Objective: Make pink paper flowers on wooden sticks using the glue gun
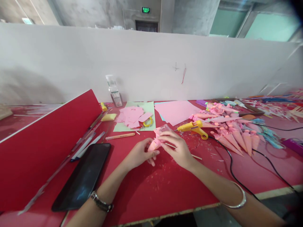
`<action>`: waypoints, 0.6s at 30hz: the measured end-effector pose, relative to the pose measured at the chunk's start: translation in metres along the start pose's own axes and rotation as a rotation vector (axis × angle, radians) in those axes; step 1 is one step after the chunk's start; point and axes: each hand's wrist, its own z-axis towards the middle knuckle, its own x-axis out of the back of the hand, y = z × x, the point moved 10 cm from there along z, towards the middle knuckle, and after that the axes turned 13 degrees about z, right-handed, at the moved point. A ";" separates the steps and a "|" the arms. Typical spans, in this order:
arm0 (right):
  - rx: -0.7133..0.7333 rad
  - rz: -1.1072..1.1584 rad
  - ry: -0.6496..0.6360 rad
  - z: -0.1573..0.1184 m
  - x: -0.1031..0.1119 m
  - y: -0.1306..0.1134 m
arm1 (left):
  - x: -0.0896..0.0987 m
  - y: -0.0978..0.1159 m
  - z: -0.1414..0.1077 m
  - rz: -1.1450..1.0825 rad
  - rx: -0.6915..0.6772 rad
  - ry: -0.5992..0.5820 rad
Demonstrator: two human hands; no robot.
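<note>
A small pink paper cone [154, 144] is held over the red table, its pointed end toward me and its wider top leaning away. My left hand [140, 154] is closed around the lower part, thumb in front. At the upper end, the fingers of my right hand [178, 147] pinch the cone; part of its rim and what looks like clear wrap are covered by them. A thin wooden stick [197, 157] lies on the table under my right hand. Just beyond that hand rests a yellow glue gun [191, 126], nozzle pointing left.
Finished pink cones [234, 135] are heaped at the right, near the glue gun's black cord [228, 154]. Pink paper sheets [178, 111] and cut pink pieces [131, 116] lie at the back. A black phone [82, 176] and a red divider [52, 148] stand left.
</note>
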 end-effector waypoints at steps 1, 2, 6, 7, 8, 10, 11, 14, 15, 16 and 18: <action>0.001 0.000 -0.001 0.000 0.000 0.000 | -0.001 -0.001 0.000 0.015 0.011 -0.011; 0.004 0.000 -0.005 0.000 0.000 0.000 | -0.001 -0.001 0.000 0.046 0.017 -0.013; 0.030 0.002 -0.034 -0.001 -0.004 -0.004 | 0.012 0.007 0.000 0.235 -0.053 0.103; 0.032 0.003 -0.042 -0.001 -0.005 -0.004 | 0.015 0.009 0.000 0.274 -0.079 0.139; 0.030 0.004 -0.049 -0.001 -0.006 -0.004 | 0.017 0.011 -0.001 0.306 -0.099 0.170; 0.019 0.002 -0.053 -0.002 -0.007 -0.004 | 0.020 0.012 -0.001 0.360 -0.123 0.213; 0.010 0.001 -0.056 -0.002 -0.007 -0.004 | 0.021 0.012 -0.002 0.385 -0.130 0.231; -0.011 -0.008 -0.075 -0.003 -0.009 -0.002 | 0.021 0.013 -0.003 0.446 -0.148 0.260; -0.012 -0.014 -0.081 -0.004 -0.010 -0.002 | 0.021 0.013 -0.003 0.458 -0.152 0.263; -0.011 -0.021 -0.084 -0.004 -0.010 -0.002 | 0.021 0.014 -0.003 0.465 -0.157 0.266; -0.006 -0.034 -0.078 -0.004 -0.010 -0.002 | 0.021 0.016 -0.003 0.474 -0.172 0.275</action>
